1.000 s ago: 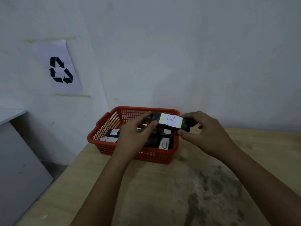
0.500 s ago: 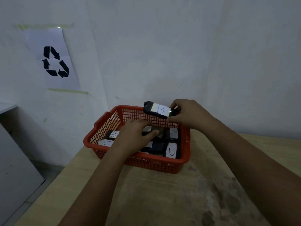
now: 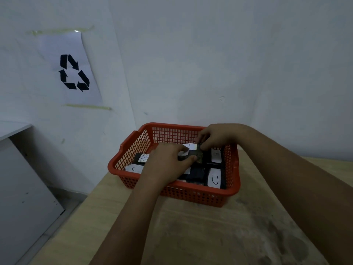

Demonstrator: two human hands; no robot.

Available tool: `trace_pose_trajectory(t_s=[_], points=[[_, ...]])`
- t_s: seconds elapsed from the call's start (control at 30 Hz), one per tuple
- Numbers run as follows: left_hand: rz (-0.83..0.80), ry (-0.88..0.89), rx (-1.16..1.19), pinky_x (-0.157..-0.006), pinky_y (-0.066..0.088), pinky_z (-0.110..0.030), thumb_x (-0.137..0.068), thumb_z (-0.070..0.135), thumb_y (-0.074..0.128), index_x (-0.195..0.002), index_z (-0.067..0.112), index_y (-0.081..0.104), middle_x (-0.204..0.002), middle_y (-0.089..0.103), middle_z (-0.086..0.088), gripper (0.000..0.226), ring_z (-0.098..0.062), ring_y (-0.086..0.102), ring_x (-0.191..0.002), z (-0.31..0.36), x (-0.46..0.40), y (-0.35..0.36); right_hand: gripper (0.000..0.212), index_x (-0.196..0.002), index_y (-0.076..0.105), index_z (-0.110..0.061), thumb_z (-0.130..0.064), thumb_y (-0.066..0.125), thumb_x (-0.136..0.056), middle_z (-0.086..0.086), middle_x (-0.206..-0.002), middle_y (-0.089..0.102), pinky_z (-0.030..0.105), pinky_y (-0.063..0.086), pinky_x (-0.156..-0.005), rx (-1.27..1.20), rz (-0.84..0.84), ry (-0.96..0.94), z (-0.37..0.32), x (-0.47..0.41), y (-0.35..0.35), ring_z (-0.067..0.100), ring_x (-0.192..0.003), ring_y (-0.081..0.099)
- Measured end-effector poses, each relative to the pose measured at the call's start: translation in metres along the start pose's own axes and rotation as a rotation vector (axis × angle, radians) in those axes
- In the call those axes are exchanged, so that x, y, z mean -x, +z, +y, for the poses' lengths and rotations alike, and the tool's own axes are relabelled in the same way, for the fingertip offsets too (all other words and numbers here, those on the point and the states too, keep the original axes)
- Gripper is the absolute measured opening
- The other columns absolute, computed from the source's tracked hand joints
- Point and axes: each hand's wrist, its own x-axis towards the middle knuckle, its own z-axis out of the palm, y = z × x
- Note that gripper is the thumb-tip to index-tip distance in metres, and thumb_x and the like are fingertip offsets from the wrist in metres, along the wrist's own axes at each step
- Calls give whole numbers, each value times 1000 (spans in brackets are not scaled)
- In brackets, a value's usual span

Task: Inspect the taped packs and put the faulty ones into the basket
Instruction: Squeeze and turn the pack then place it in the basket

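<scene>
Head view, over the red mesh basket at the far left corner of the wooden table: both hands down inside the rim. Right hand curled, fingertips pinching the far end of a black taped pack with a white label. Left hand curled over the pack's near end, thumb and fingers closed on it. Pack low in the basket, lying across other packs. Below and around: pack labelled B at left, label C just in front of it, pack labelled U at front right, another labelled pack behind that. On the wall at left, taped paper sheet with recycling symbol. Grey cabinet at lower left.
</scene>
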Motion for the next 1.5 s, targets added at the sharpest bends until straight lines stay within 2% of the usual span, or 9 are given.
trace_pose_trajectory(t_s=[0.1,0.2,0.4,0.6,0.73,0.9,1.07,1.23,1.5], points=[[-1,-11,4,-86,63,-41,-99,61,68,-126,26,78,-111,79,5,45,-12,70,-98,1,0,0,23,-121,77,-33,-39,68,-101,-8,-131,67,42,47,-110,-58,51,-25,4,-4,1,17,-122,60],[5,-10,12,-87,61,-35,-99,59,68,-131,26,76,-116,79,4,47,-11,70,-101,1,-1,1,27,-123,77,-29,-27,77,-96,-6,-126,72,41,52,-108,-3,39,-40,3,-16,12,16,-117,65],[29,-17,5,-86,55,-29,-99,61,68,-136,28,74,-124,78,6,50,-11,69,-109,-2,-2,3,35,-120,74,-36,-17,78,-91,-12,-117,67,32,50,-92,21,-11,-66,4,-23,16,15,-112,62],[39,-20,1,-84,56,-29,-99,58,69,-130,29,75,-116,78,8,43,-6,66,-98,-1,-1,4,23,-121,71,-39,-39,72,-98,-6,-129,66,42,52,-106,32,-8,-76,5,-24,15,18,-116,63],[14,-32,-9,-91,59,-35,-97,59,71,-132,31,72,-120,76,8,45,-10,66,-105,-2,-2,3,19,-112,70,-39,-30,76,-96,-8,-127,64,43,53,-106,48,-17,-84,4,-26,16,18,-117,62],[-21,-49,-18,-94,59,-40,-95,61,72,-133,32,71,-123,75,7,47,-13,66,-109,-2,-4,4,24,-121,73,-33,-26,74,-98,-13,-110,64,40,52,-104,30,-65,-90,6,-24,15,16,-111,63],[-20,-63,-32,-99,57,-44,-93,65,72,-133,32,67,-130,70,6,52,-15,61,-117,-5,-6,7,24,-124,71,-38,-33,70,-100,-8,-127,63,45,49,-110,50,-69,-110,7,-23,15,17,-118,61],[-10,-56,-90,-111,47,-44,-96,69,64,-138,32,62,-142,61,6,56,-20,45,-135,-5,-4,8,28,-129,74,-31,-34,68,-102,-3,-134,68,44,50,-111,-5,22,-132,6,-18,12,18,-121,63],[84,-24,-72,-100,49,-39,-96,71,61,-128,28,70,-125,69,10,54,-17,50,-126,-1,1,6,32,-137,69,-25,-28,60,-106,1,-134,69,34,52,-100,-3,253,-178,12,11,0,17,-119,64]])
